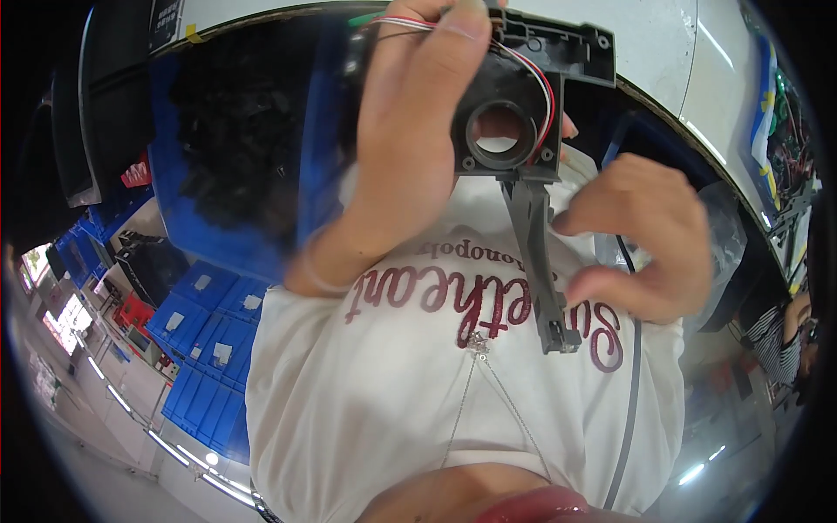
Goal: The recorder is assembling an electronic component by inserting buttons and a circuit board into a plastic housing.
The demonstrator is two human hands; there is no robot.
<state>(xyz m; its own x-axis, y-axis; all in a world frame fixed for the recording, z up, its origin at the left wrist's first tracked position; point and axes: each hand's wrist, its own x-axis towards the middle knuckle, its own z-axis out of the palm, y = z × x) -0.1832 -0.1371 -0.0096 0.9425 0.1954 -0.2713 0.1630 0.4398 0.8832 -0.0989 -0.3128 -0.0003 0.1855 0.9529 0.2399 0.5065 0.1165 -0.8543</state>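
Observation:
My left hand grips a black plastic housing with a round ring-shaped opening; its thumb presses the top, and a fingertip shows past the right edge. Thin red, white and dark wires curve along the housing and also trail leftward to a small green piece. From the housing's lower edge hangs a long dark grey plastic arm, tilted slightly. My right hand is close beside this arm, slightly blurred, thumb and fingers apart in a C shape. Whether its thumb touches the arm I cannot tell.
At the left stands a blue bin holding many black parts. Farther left are stacked blue crates. A pale worktop runs along the top, with wired parts at its right. Another person's striped sleeve shows far right.

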